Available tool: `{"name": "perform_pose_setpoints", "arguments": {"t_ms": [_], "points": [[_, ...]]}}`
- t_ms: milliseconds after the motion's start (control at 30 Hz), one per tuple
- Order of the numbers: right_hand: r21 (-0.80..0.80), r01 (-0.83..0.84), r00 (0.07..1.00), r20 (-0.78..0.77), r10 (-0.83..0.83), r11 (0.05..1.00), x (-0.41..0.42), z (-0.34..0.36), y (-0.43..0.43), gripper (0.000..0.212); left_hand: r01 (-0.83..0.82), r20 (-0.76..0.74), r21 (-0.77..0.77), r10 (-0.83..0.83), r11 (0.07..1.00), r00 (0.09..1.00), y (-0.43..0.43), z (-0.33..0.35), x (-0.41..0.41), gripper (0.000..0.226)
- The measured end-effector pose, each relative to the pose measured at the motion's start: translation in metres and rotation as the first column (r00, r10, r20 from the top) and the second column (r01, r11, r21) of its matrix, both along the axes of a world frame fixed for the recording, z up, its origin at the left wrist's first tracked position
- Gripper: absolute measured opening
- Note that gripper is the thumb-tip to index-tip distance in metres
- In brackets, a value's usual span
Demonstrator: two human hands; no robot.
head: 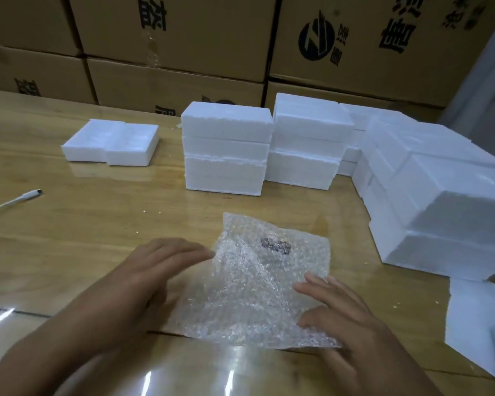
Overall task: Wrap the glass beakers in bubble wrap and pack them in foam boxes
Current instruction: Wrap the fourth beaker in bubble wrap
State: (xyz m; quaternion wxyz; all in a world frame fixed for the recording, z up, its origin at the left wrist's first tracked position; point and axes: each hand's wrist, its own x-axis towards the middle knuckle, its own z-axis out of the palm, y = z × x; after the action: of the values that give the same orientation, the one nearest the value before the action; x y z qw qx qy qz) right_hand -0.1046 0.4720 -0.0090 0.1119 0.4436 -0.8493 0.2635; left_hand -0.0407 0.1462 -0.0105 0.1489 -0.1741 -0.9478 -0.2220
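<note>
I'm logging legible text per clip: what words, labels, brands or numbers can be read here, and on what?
Cardboard cartons behind the table: large black Chinese characters, cut off by the frame or by the foam boxes; none quotable whole.
Carton at upper right: round black logo with small characters beside it, too blurred to read.
Bubble wrap: dark print patch showing through, blurred, unreadable.
No numbers legible.

Under the bubble wrap (257, 281) a dark smudge shows, too blurred to name. The cable (12, 202) runs off the left edge; the white sheet (475, 318) off the right.
</note>
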Motion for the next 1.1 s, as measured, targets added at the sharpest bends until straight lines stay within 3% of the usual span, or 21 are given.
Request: {"name": "perform_pose_setpoints", "arguments": {"t_ms": [100, 300, 367, 433, 600, 700, 867, 967, 1100], "points": [[-0.004, -0.038, 0.992, 0.12, 0.038, 0.999, -0.007, 0.002, 0.0, 0.028, 0.04, 0.065, -0.116, -0.033, 0.992, 0.997, -0.01, -0.007, -0.016, 0.096], [0.029, 0.034, 0.949, 0.312, -0.041, 0.999, -0.014, -0.005, 0.012, 0.049, 0.138, 0.018, -0.136, -0.137, 0.981, 0.99, 0.007, -0.014, -0.02, 0.069], [0.065, 0.053, 0.936, 0.345, -0.072, 0.996, -0.014, -0.003, 0.013, 0.038, 0.167, 0.008, -0.127, -0.167, 0.978, 0.986, 0.009, -0.017, -0.02, 0.067], [0.028, 0.069, 0.927, 0.368, -0.074, 0.997, -0.014, 0.002, 0.013, 0.018, 0.186, 0.008, -0.07, -0.186, 0.98, 0.982, 0.012, -0.017, -0.02, 0.059], [-0.087, 0.114, 0.921, 0.384, -0.072, 0.99, -0.019, 0.005, 0.012, 0.017, 0.127, 0.003, 0.194, -0.13, 0.973, 0.991, 0.024, -0.02, -0.015, 0.021], [-0.134, 0.076, 0.924, 0.382, -0.019, 0.988, -0.029, 0.005, 0.004, 0.027, 0.032, 0.023, 0.334, -0.042, 0.942, 0.999, 0.032, -0.019, -0.015, 0.028], [-0.202, 0.074, 0.852, 0.521, 0.044, 0.977, -0.045, 0.008, -0.003, 0.039, 0.009, 0.035, 0.375, -0.024, 0.927, 0.999, 0.04, -0.013, -0.024, 0.057], [-0.213, 0.113, 0.85, 0.526, 0.016, 0.97, -0.05, 0.006, -0.005, 0.035, 0.002, 0.062, 0.43, -0.032, 0.903, 0.998, 0.041, -0.009, -0.032, 0.049], [-0.27, 0.185, 0.812, 0.583, 0.008, 0.945, -0.053, 0.002, -0.007, 0.022, -0.047, -0.009, 0.444, 0.057, 0.895, 0.998, 0.048, 0.0, -0.041, 0.039]]}}
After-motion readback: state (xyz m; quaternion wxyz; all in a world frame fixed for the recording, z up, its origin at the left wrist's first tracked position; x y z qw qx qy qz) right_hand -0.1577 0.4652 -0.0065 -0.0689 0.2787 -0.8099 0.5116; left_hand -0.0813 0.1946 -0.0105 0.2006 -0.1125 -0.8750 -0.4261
